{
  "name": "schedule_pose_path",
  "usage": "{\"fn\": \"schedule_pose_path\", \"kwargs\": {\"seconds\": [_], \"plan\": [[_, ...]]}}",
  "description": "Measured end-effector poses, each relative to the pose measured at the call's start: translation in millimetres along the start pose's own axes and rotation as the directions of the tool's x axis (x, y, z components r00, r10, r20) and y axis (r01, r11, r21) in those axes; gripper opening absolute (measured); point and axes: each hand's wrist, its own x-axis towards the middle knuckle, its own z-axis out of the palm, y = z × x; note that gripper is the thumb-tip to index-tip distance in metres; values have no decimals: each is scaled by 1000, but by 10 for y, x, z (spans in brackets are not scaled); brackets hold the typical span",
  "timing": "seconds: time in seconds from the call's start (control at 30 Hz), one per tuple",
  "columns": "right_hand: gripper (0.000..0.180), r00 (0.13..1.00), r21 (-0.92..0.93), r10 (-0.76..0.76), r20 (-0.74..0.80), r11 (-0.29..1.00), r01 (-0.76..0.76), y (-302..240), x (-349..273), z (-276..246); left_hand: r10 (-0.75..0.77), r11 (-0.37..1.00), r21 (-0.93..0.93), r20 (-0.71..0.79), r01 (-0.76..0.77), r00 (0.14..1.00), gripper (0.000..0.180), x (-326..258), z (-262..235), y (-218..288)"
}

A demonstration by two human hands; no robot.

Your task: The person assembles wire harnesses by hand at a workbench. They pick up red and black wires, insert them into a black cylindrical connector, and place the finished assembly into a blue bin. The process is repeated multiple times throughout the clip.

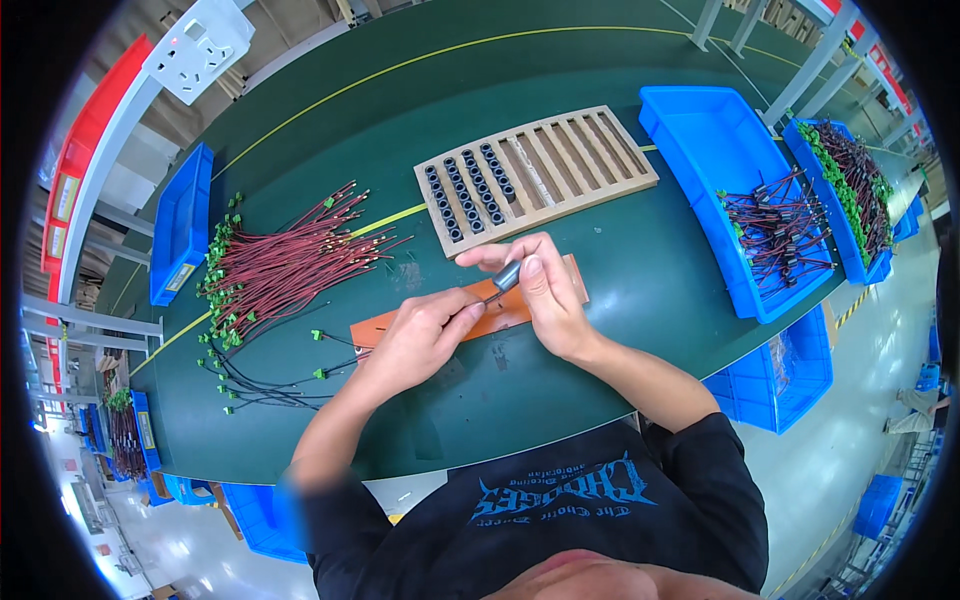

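My right hand grips a dark grey cylinder between thumb and fingers, tilted above an orange board. My left hand pinches a thin dark cable whose end reaches toward the cylinder's lower end; whether it goes inside is too small to tell. Several dark cables with green connectors trail to the left of my left hand. Beyond my hands lies a slotted wooden tray, its left slots holding rows of black ring-ended cylinders.
A pile of dark red cables with green connectors lies at left, beside a blue bin. At right, a blue tray holds cables with black cylinders; another blue bin of cables stands beyond. A socket panel hangs upper left.
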Motion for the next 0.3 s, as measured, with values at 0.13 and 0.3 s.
{"fn": "schedule_pose_path", "kwargs": {"seconds": [0.13,0.3], "plan": [[29,979,24,70,-189,997,-67,80,3,-96,40,999,-28,-102,-43,994,19,25,64,-59],[29,948,296,269,-169,931,-211,203,48,-315,14,998,-58,-167,-24,986,18,16,47,-105]]}}
